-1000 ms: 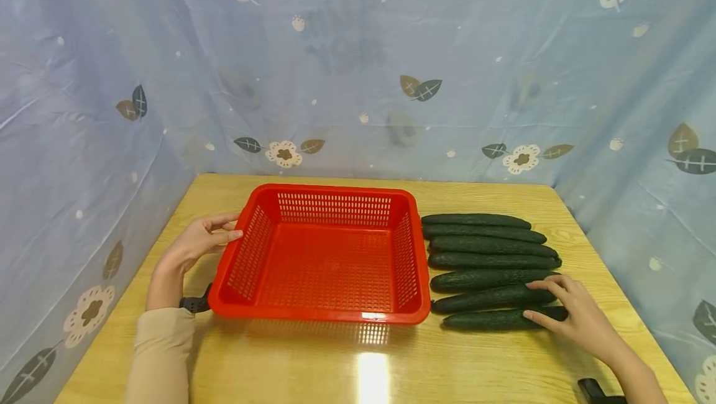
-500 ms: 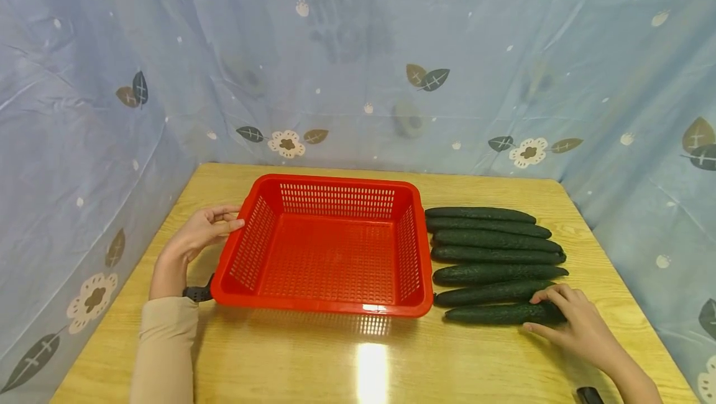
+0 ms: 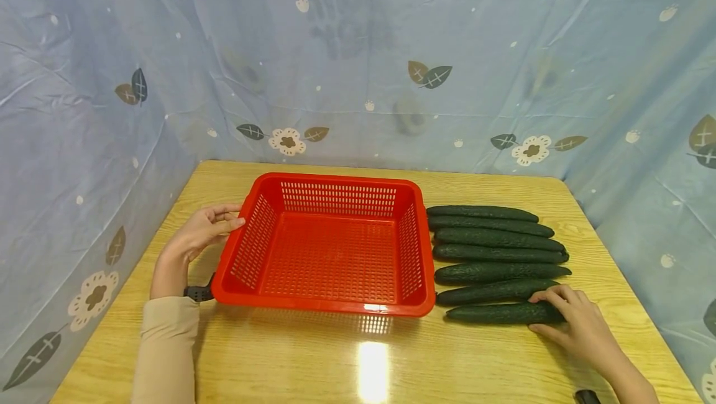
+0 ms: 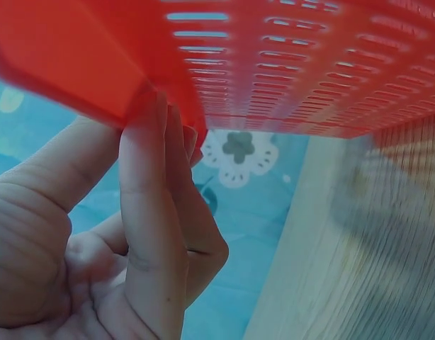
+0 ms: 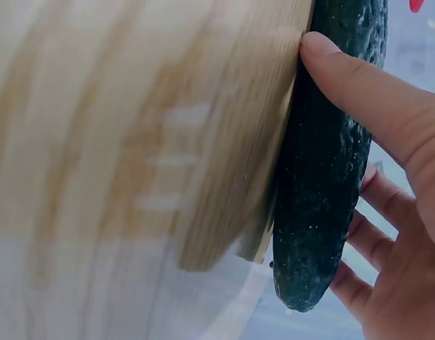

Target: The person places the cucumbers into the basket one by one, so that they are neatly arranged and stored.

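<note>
A red perforated plastic basket stands on the table with its inside bare. At its left rim my left hand pinches the edge, thumb on top and fingers beneath; the left wrist view shows these fingers pressed up under the rim. To the right of the basket, several dark green cucumbers lie side by side in a column. The nearest cucumber has its right end between the thumb and fingers of my right hand. In the right wrist view the thumb lies along one side of this cucumber, fingertips on the other.
Farther cucumbers reach close to the basket's right wall. The wooden table has a bright glare spot in front of the basket. A blue patterned curtain encloses the table at the back and sides.
The right hand's fingers have drawn back from the second cucumber and closed about the nearest one. The left hand keeps its hold on the basket rim. The head view has tilted slightly.
</note>
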Demonstrator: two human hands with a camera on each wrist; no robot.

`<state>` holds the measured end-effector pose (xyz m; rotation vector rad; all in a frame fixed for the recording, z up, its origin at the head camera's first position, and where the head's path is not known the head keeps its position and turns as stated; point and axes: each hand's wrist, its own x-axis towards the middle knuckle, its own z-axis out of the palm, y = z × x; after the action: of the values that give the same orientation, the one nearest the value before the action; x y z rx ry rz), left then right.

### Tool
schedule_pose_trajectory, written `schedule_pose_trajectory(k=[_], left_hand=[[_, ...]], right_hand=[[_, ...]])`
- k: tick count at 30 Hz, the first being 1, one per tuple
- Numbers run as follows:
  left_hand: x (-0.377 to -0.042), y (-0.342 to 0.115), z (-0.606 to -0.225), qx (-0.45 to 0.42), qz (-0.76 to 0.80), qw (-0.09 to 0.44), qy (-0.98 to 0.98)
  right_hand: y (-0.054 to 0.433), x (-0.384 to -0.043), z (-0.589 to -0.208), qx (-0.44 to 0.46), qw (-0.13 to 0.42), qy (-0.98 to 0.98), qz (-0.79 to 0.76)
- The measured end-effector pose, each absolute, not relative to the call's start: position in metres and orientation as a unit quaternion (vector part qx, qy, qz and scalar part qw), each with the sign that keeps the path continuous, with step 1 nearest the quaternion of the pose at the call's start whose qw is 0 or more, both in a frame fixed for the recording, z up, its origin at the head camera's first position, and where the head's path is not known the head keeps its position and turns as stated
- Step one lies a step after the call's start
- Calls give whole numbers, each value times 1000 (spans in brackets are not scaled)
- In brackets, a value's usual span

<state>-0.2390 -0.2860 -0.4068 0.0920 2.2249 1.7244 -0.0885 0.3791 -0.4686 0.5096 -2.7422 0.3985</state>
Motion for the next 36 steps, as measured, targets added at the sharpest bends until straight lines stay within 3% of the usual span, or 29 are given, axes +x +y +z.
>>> schedule_pose_trajectory(k=[17,23,30,36], left_hand=[[-239,-285,-407,41,602,170,779],[-238,-286,-407,47,602,171,779],[-238,-285,-406,56,610,171,772],[-239,-286,-408,60,608,173,773]], right_hand=[[382,-86,-464,199,167,-963,73],[382,-88,-466,225,192,-951,92],[380,-85,-463,196,170,-954,146],[379,-89,-454,191,183,-954,141]])
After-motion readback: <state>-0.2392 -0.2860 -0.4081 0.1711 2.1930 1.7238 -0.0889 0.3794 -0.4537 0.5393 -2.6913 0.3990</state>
